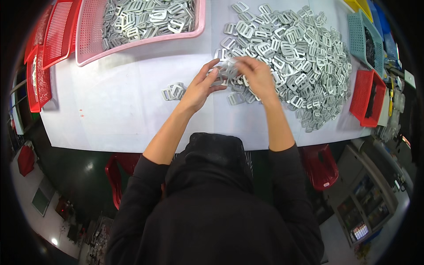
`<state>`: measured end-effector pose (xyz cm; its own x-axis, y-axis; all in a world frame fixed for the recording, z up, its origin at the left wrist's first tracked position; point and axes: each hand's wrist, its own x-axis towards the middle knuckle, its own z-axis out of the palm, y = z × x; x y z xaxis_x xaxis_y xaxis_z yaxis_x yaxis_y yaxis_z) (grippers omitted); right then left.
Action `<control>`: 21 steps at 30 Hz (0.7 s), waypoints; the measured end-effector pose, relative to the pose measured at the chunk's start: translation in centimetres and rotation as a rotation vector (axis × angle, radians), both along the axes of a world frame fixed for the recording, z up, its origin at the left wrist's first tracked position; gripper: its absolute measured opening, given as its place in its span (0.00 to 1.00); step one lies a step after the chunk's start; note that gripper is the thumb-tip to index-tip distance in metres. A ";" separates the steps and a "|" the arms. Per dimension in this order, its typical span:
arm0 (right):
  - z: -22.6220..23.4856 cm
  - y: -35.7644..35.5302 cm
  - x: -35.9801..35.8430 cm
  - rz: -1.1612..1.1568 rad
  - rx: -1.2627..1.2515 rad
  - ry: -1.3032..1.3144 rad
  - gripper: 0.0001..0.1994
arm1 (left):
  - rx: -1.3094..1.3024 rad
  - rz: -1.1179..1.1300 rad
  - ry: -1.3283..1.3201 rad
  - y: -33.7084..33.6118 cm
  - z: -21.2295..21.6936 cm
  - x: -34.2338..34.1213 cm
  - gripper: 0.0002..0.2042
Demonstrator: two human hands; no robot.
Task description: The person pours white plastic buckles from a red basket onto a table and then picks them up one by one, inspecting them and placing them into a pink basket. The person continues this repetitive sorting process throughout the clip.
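Note:
Several silver-grey slide buckles (217,79) sit between the thumb and fingers of my left hand (199,88), which is closed around them. Close beside it, my right hand (258,78) has its fingers bent together at a motion-blurred slide buckle (229,68) that meets those in the left. Both hands are above the left edge of a wide heap of loose slide buckles (304,62). A small cluster of slide buckles (173,91) lies apart on the white table, left of my left hand.
A pink basket (141,45) full of slide buckles stands at the far left, with red baskets (59,37) beyond it. On the right are a blue-grey basket (360,42) and a red basket (362,95) with dark contents. The white table (110,119) ends just before my body.

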<state>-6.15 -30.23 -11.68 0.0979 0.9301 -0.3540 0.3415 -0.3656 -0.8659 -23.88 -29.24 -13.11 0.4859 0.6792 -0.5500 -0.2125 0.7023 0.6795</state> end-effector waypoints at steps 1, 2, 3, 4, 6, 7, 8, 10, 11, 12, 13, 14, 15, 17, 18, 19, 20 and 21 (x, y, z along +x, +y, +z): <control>0.1 -0.4 -0.7 0.029 -0.086 0.146 0.10 | -0.036 0.009 -0.071 -0.2 -0.5 0.2 0.19; -0.1 -0.7 -0.9 0.000 -0.046 0.015 0.10 | -0.072 0.019 -0.141 -0.4 -1.2 0.4 0.19; -0.4 -1.0 -1.0 -0.026 -0.006 -0.116 0.10 | -0.072 -0.027 -0.106 -0.4 -1.9 0.0 0.19; -0.6 -1.1 -1.1 -0.053 0.036 -0.245 0.11 | -0.081 0.002 -0.083 -0.4 -2.1 -0.3 0.19; -1.0 -1.3 -0.9 -0.037 -0.030 -0.608 0.10 | -0.097 0.063 -0.036 -0.5 -2.2 -1.0 0.18; -1.8 -1.6 -1.0 -0.022 -0.045 -0.679 0.10 | -0.138 0.084 -0.056 -0.4 -1.9 -1.4 0.18; -2.4 -1.9 -1.0 -0.005 -0.060 -0.749 0.10 | -0.142 0.082 -0.041 -0.5 -2.0 -1.7 0.18; -2.7 -2.3 -1.2 -0.054 -0.031 -0.630 0.08 | -0.150 0.084 -0.010 -0.5 -2.4 -2.4 0.19; -2.4 -2.4 -1.2 -0.089 0.006 -0.548 0.08 | -0.155 0.060 -0.027 -0.5 -2.4 -2.8 0.19; -1.9 -2.6 -1.3 -0.123 0.043 -0.467 0.07 | -0.159 0.037 -0.044 -0.3 -2.5 -3.1 0.19; -0.8 -2.6 -1.6 -0.157 0.063 -0.341 0.05 | -0.163 0.013 -0.064 -0.2 -2.4 -3.3 0.20; -0.4 -2.8 -2.0 -0.107 0.150 -0.221 0.05 | -0.217 -0.030 -0.123 0.0 -2.3 -3.6 0.20; -0.2 -3.1 -2.4 -0.057 0.236 -0.100 0.06 | -0.270 -0.073 -0.183 0.3 -2.0 -3.9 0.20; -0.2 -3.6 -2.7 0.085 0.357 -0.005 0.10 | -0.326 -0.154 -0.290 0.4 -1.4 -3.9 0.21; -0.6 -3.8 -3.0 0.110 0.394 0.011 0.09 | -0.328 -0.190 -0.333 0.3 -1.2 -3.9 0.21; -1.1 -3.8 -3.4 0.134 0.433 0.032 0.09 | -0.328 -0.226 -0.372 0.2 -1.0 -4.0 0.22; -1.5 -3.5 -3.7 0.157 0.473 0.053 0.08 | -0.279 -0.236 -0.309 0.0 -0.9 -4.1 0.22; -2.1 -2.8 -3.1 0.298 0.647 -0.099 0.08 | -0.229 -0.247 -0.246 -0.2 -0.7 -4.2 0.23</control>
